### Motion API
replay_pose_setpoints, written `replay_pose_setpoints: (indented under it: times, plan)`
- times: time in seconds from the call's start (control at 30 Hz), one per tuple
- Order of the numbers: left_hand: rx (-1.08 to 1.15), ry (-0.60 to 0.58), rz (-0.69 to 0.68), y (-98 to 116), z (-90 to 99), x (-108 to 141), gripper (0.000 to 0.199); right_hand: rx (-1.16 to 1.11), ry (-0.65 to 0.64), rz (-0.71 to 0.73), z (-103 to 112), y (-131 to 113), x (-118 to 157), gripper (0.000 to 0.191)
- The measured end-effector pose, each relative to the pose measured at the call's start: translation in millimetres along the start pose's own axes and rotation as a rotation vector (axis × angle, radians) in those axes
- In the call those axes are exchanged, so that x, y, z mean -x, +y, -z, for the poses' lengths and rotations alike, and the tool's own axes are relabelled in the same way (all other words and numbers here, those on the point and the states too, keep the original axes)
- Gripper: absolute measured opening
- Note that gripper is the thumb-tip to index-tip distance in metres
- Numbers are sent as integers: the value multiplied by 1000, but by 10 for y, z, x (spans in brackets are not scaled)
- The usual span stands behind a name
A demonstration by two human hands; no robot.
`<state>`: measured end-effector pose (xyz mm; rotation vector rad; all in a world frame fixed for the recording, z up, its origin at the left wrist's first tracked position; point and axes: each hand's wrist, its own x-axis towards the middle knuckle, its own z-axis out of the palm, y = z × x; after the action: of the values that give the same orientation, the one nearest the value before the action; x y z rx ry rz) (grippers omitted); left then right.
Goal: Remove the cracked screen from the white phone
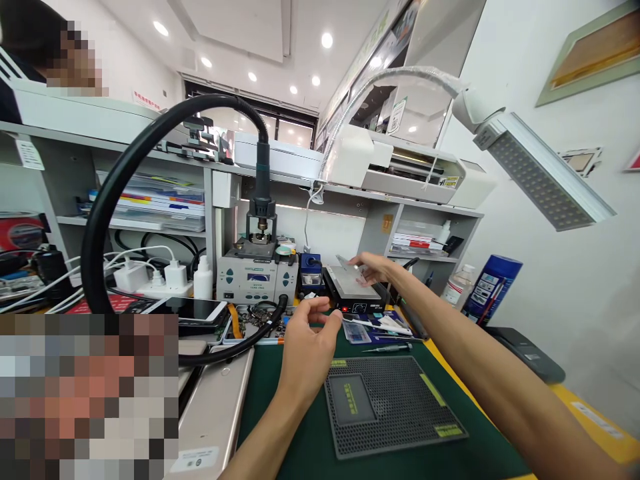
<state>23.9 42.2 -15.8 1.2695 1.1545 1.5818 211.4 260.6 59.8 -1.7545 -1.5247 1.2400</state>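
Note:
My right hand (pixel 373 268) reaches to the back of the desk, its fingers closed on the edge of a thin, pale, flat panel (pixel 345 264). Whether it is glass or a phone part I cannot make out. The panel is tilted over a heating plate (pixel 353 285), which has a black front, a knob and a lit red light. My left hand (pixel 311 337) hovers above the green mat, fingers loosely curled and apart from the thumb, with no held thing visible. Below it to the right lies a grey perforated work mat (pixel 395 407).
A hot-air station (pixel 257 277) stands left of the heating plate, its thick black hose (pixel 95 220) arching across the left. Phones (pixel 213 413) lie at left. A screwdriver (pixel 387 348) lies behind the perforated mat. A lamp (pixel 545 170) hangs upper right. A person (pixel 45 47) is at far left.

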Motion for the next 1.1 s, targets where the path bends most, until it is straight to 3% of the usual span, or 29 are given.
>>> replay_pose_setpoints:
  times: [0.13,0.23,0.4,0.47,0.6,0.77,1.1]
  plan:
    - [-53,-14,-36,1,12,-1,34,-311,-202,65,118,29,236,38]
    - [-121,-53,-111,-5,-3,38,33,-497,-324,145,92,158,496,41]
    - [-624,-82,-648,-70,-84,136,61,-658,-498,207,-100,624,1083,56]
    - [-790,-65,-751,-88,-109,162,73,-698,-563,202,-173,822,1296,63]
    - [-906,-78,-813,-80,-129,209,77,-800,-755,224,-253,1070,1562,70]
    - [-907,-75,-891,-54,-143,267,71,-784,-754,269,-223,1150,1687,75]
    - [-882,-76,-937,-42,-117,260,68,-732,-777,349,-163,1179,1812,62]
